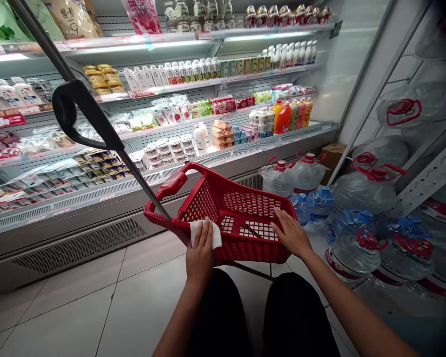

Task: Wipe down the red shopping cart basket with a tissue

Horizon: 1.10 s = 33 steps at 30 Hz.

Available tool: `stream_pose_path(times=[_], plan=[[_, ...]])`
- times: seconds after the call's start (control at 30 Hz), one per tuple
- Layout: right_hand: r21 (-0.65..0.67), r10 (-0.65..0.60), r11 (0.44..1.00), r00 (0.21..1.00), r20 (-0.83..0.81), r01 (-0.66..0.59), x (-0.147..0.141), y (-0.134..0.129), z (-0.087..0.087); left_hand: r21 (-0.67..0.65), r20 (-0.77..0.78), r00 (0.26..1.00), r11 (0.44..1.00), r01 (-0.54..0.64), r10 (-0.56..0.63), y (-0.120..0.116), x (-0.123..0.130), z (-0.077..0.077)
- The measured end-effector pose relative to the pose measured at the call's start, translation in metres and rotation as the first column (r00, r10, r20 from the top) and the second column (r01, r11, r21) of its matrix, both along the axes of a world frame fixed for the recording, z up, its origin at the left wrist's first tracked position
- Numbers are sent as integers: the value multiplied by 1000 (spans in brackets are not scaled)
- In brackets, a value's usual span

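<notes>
A red plastic shopping basket (252,250) with perforated sides stands in front of my knees, with a long metal pole and black handle (85,111) rising from its left end. My left hand (201,248) presses a white cloth (216,237) against the near rim of the basket, at its left part. The fingers lie flat and together over the cloth. My right hand (292,233) rests at the basket's right end, fingers stretched and somewhat apart, with nothing in it. Through the basket's grid bottom, light floor shows.
Behind the basket runs a refrigerated display (215,171) with shelves of bottles, cups and packets. Large water bottles (353,258) with red or blue handles stand on the right, close to my right arm. Pale floor tiles (144,302) lie at the lower left.
</notes>
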State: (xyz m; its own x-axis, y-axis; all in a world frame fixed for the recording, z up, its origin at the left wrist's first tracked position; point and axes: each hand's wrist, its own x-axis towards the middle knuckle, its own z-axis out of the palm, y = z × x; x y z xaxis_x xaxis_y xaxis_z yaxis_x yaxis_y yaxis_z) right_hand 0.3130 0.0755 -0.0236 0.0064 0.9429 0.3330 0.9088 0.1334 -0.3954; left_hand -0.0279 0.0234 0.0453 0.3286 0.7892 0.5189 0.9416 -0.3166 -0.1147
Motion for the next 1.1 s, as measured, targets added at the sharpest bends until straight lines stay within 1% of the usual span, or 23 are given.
stream_pose_path(times=[0.03,0.1,0.23,0.3,0.33,0.4,0.5,0.57,0.67,0.73,0.8,0.93,1.0,1.07,1.1], plan=[[6,7,1000,1000,-4,-7,-1,-1,-1,-26,-9,1000,1000,18,-18,0,1,-4],[14,14,1000,1000,-12,-14,-2,-1,-2,-61,-9,996,995,85,-85,0,4,-7],[12,39,999,999,-17,-39,-2,-2,-3,-92,51,967,963,253,-249,-3,8,1],[11,50,999,999,-17,-50,0,-2,-3,-95,88,947,944,315,-307,-7,3,8],[10,54,998,998,-15,-54,2,-2,-3,-86,98,943,941,326,-318,-8,-3,11],[6,58,998,998,-10,-58,5,-3,-3,-40,97,956,958,283,-278,-11,-17,16],[2,59,998,998,-9,-59,9,-5,-2,44,51,987,988,147,-149,-15,-36,20],[3,60,998,998,-6,-60,11,-7,-2,66,19,995,993,100,-101,-16,-41,17],[-4,65,998,998,-10,-65,12,-10,-2,70,16,997,995,73,-74,-10,-37,9],[-16,55,998,998,-21,-55,10,-10,-3,68,30,997,996,64,-66,0,-32,6],[-22,26,999,999,-33,-27,6,-11,-2,59,35,997,996,64,-66,13,-29,7],[-11,-38,999,997,-63,38,-3,-9,0,41,35,997,997,61,-63,44,-34,18],[-14,-64,998,995,-79,63,-6,-7,2,72,56,998,997,23,-27,58,-39,22],[-16,-92,996,992,-90,91,-8,-5,2,108,79,997,994,-16,8,69,-37,21],[-13,-105,995,990,-94,104,-9,-4,3,110,73,997,994,-10,2,72,-32,17]])
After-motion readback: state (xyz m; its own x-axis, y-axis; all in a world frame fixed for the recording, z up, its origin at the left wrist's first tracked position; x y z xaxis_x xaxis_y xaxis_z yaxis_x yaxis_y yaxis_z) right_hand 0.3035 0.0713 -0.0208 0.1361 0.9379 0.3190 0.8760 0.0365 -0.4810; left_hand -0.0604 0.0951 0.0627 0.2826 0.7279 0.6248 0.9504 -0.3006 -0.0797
